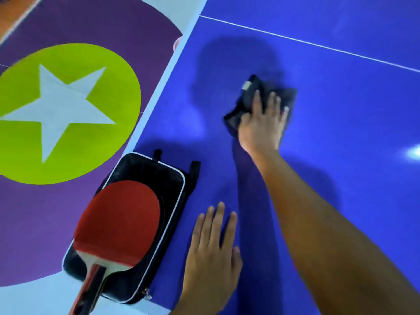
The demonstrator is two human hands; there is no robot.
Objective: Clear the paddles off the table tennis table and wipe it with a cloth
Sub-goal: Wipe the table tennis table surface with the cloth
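Observation:
The blue table tennis table (329,110) fills the right of the head view. My right hand (261,126) presses a dark cloth (250,94) flat onto the table with straight, spread fingers, arm stretched forward. My left hand (211,251) rests palm down on the table near its front edge, holding nothing. A red paddle (118,221) lies on an open black paddle case (168,178) at the table's left edge, its handle sticking out past the corner.
The table's white edge band (168,71) runs diagonally up the middle, and a white line (318,45) crosses the far surface. Left of the table lies a purple floor with a green circle and pale star (61,110).

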